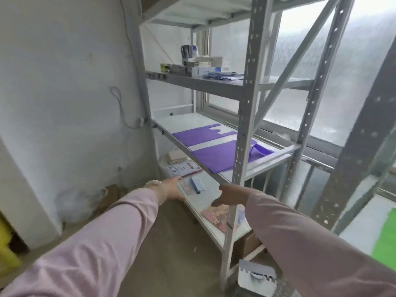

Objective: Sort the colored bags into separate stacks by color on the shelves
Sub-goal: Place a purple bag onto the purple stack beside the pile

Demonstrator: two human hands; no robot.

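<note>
Two bags (214, 157) on middle shelf (182, 123)

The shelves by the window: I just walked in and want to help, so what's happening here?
A person in pink sleeves reaches both hands toward the lower shelf. The left hand touches the edge of some printed sheets lying there; whether it pinches them is unclear. The right hand hovers open, holding nothing. Purple bags already lie flat in two piles on the middle shelf, and a green bag lies on a neighbouring shelf at the right.

A storeroom: bare metal shelving (242, 129) holding stacked boxes (199, 67)
</note>
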